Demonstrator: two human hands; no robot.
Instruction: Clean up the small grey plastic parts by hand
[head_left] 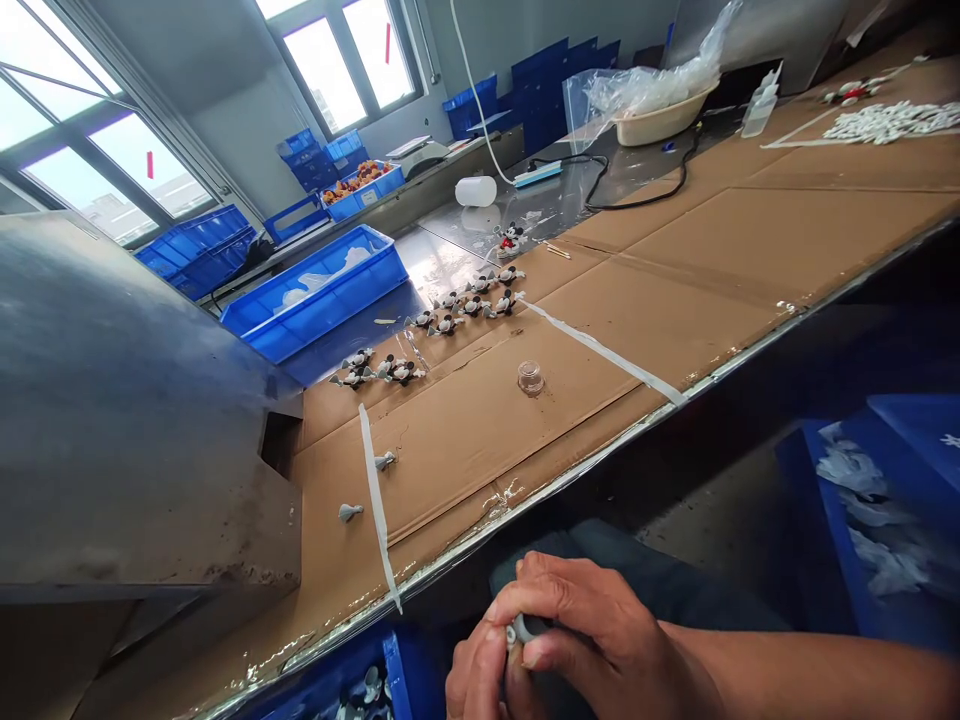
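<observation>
Below the table edge, my right hand (600, 625) is closed round a small grey plastic part (531, 627). My left hand (476, 670) meets it, its fingers pinched at a tiny white piece (511, 635) against the grey part. Fingers cover most of both pieces, so their full shapes are hidden. On the cardboard, a grey part (350, 512) lies left of a white tape strip (379, 510), and another grey part (385, 460) lies beside the tape. Farther back are several black, white and grey mouse figures (401, 370).
A small clear cup (531, 378) stands on the cardboard (600, 330). One blue bin (401, 675) with small parts is below left; another blue bin (832, 520) with bags is at right. A metal housing (142, 400) borders the left. White pieces (892, 122) lie far right.
</observation>
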